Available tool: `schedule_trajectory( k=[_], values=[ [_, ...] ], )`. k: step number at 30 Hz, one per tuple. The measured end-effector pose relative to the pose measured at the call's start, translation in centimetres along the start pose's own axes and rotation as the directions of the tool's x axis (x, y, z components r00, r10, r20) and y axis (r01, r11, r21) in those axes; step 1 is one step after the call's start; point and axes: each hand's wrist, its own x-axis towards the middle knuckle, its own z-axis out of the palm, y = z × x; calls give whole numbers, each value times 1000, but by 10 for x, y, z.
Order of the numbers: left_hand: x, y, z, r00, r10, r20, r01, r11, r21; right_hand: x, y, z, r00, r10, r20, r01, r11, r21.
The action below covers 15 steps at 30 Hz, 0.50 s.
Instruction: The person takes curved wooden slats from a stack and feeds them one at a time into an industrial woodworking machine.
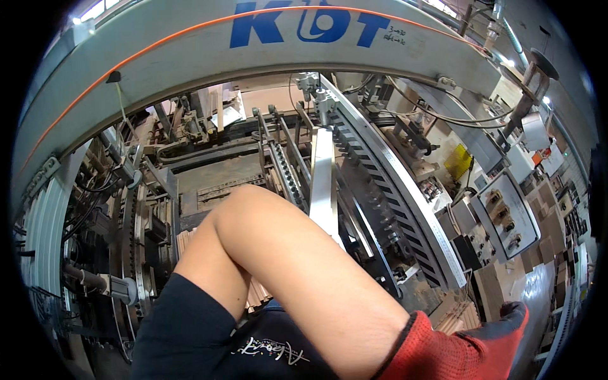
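Note:
A bare arm fills the middle of the head view. Its dark short sleeve [183, 329] sits at lower left, the bent elbow [244, 206] points up, and the forearm runs down to the right. It ends in a red knit glove, my left hand [465, 348], at the lower right edge. The glove lies next to a stack of thin brown boards [457, 311]. Its fingers are mostly out of the picture, so I cannot tell what it grips. My right hand does not show.
A large grey machine arch [190, 60] with an orange stripe spans the top. Behind the arm run toothed metal rails [373, 177] and a flat silver guide bar [322, 183]. A control panel with knobs [506, 215] and stacked cardboard [557, 221] stand at right.

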Motion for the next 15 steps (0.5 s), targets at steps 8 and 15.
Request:
schedule_trajectory(
  k=[8, 15],
  values=[
    [-5, 3, -6, 1000, 2, 23, -2, 1000, -1, 0, 7, 6, 1000, -26, -2, 26, 999, 25],
    [0, 7, -14, 997, 40, 61, -40, 999, 2, -3, -7, -4, 999, 6, 32, -6, 1000, -3]
  ],
)
